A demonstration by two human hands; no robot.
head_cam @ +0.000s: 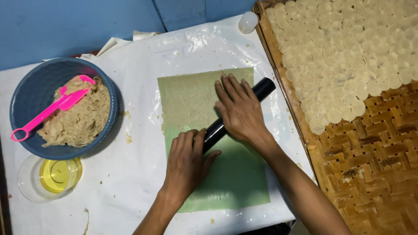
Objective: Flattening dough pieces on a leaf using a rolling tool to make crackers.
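From my head camera, my left hand [187, 163] and right hand [239, 111] both lie flat, fingers spread, pressing on a black roller [237, 114]; neither closes around it. The roller lies slantwise across a green sheet [235, 178], where flattened dough [189, 98] covers the far half. To my left, a blue bowl [28, 93] holds dough with a pink scoop [48, 113], near a cup of oil [58, 174]. To my right, a woven tray [370, 165] carries pale round discs [348, 48].
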